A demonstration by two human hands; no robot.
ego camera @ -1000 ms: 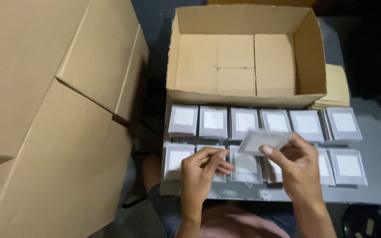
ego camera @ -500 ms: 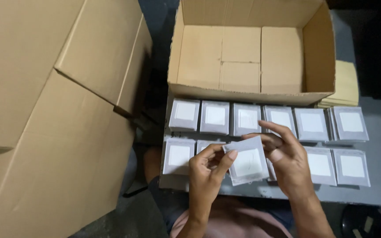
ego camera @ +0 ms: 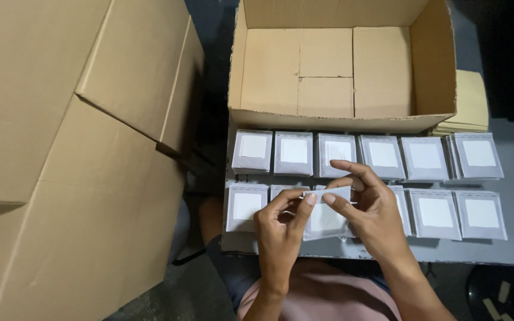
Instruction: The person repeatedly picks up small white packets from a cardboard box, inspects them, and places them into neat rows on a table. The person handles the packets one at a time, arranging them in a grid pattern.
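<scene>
Grey-and-white flat packet [ego camera: 326, 217] shown held between both hands at approx. 6 o'clock of the work surface [ego camera: 507, 249], just above the front row of like packets. Left hand [ego camera: 281, 229] is closed on the packet's left edge, thumb and forefinger pinched at the top corner; right hand [ego camera: 373, 208] is closed on the right edge, fingers spread behind, forefinger tip meeting the left forefinger at the upper rim. Packet is tilted slightly, face toward the camera.

Two rows of grey packets w/ white square centres are laid out: back row [ego camera: 382, 156] at 12 o'clock of the hands, front row [ego camera: 459, 214] running to 3 o'clock, one more packet [ego camera: 245, 206] at 9 o'clock. An open cardboard box [ego camera: 340, 65], seen empty, stands beyond the back row. Large closed cartons [ego camera: 72, 160] fill the 9 o'clock side. A stack of tan sheets [ego camera: 470, 107] lies at approx. 2 o'clock.

Handling note (judgement): the packet is best gripped by its edges only, w/ light, even pinch pressure from both sides, so that the white centre is not creased and neighbouring packets are not disturbed.
</scene>
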